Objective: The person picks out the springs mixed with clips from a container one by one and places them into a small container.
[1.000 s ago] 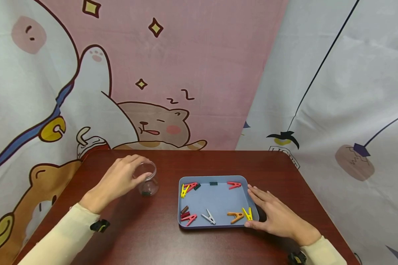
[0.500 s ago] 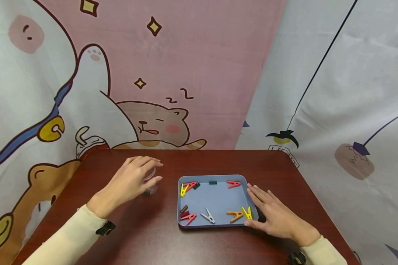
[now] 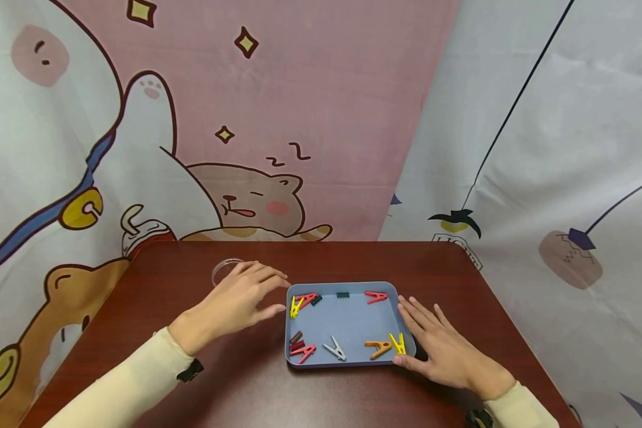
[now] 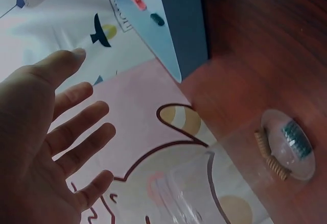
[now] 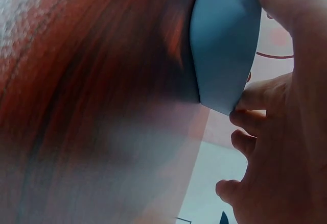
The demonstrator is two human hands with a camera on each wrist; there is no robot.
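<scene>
- Head view, centre of the frame: a shallow blue-grey rectangular plastic tray sits on a dark red-brown wooden table, with small coloured clothes pegs scattered along its inner edges, among them a yellow peg, a white peg and an orange peg.
- Right of the tray, the person's right hand lies flat on the table, fingers straight and spread, its thumb and fingertips touching the tray's right wall.
- Left of the tray, the left hand hovers with relaxed, extended fingers, holding nothing, its fingertips just short of the tray's left rim.
- Behind that hand, toward the upper left of the table, a small clear plastic cup stands upright, mostly hidden by the hand.
- Left wrist view, lower right of the frame: the cup holds a teal spring-like piece and a brown coil at its bottom.
</scene>
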